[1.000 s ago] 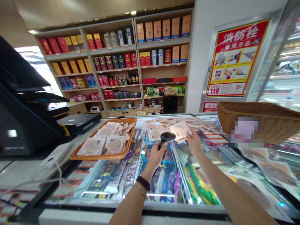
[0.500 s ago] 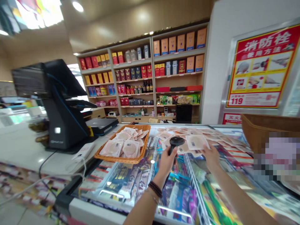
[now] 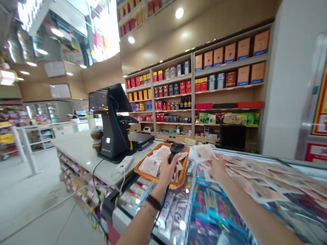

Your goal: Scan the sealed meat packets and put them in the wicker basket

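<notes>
Your left hand's fingers clench the black handheld barcode scanner while your right hand's fingers grip the wrapped packet; keep its barcode label flat, facing the scanner.

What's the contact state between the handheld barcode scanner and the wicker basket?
Cannot tell. In the head view, the handheld barcode scanner, held in the left hand, overlaps the wicker basket from above, but this single view shows neither contact nor a gap.
</notes>
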Available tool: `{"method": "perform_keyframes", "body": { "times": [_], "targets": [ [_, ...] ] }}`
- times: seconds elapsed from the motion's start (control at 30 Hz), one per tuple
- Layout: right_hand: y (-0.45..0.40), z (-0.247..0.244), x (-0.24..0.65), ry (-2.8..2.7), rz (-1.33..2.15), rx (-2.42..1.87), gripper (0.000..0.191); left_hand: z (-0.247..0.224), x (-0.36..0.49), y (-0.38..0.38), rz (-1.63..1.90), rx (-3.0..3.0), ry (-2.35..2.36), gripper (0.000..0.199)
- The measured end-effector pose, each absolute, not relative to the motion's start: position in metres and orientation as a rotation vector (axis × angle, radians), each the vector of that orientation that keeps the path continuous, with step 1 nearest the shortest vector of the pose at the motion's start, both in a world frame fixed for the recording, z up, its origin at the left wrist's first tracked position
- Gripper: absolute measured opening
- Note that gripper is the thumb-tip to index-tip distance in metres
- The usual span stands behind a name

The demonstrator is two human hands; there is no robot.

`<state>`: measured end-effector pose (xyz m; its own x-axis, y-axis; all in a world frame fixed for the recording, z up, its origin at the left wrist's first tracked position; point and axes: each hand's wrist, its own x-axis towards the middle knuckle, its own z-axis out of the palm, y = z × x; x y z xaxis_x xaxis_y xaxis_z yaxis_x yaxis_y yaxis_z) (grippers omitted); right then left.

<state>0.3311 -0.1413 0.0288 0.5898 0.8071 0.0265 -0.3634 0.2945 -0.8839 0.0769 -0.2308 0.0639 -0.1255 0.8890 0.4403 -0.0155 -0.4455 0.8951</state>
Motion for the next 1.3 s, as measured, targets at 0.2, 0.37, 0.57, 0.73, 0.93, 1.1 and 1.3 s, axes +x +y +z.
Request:
{"method": "perform_keyframes", "body": {
  "times": [0.2, 0.37, 0.57, 0.73, 0.93, 1.1, 1.3],
  "targets": [
    [-0.109, 0.036, 0.246, -0.901, 0.913, -1.002, 0.023, 0.059, 0.022, -0.236, 1.724, 1.459, 1.131, 0.071],
    [-0.103, 0.018, 0.237, -1.193, 0.577, -1.184, 0.023, 0.042, 0.004, -0.239, 1.751, 1.413, 1.164, 0.075],
    [-0.127, -0.007, 0.305, -1.2, 0.333, -1.295, 0.022, 0.029, 0.004, -0.245, 1.772, 1.313, 1.189, 0.079],
    [-0.165, -0.001, 0.395, -1.039, 0.24, -1.367, 0.015, 0.038, 0.022, -0.242, 1.723, 1.345, 1.207, 0.079],
    [-0.225, 0.007, 0.493, -0.889, 0.107, -1.572, 0.006, 0.053, 0.084, -0.232, 1.598, 1.43, 1.037, 0.071],
    [-0.265, -0.016, 0.531, -0.847, -0.014, -1.836, 0.012, 0.044, 0.155, -0.236, 1.534, 1.447, 0.86, 0.071],
    [-0.285, -0.04, 0.539, -0.864, 0.111, -1.762, 0.036, 0.01, 0.221, -0.247, 1.362, 1.429, 0.777, 0.072]
  ]
}}
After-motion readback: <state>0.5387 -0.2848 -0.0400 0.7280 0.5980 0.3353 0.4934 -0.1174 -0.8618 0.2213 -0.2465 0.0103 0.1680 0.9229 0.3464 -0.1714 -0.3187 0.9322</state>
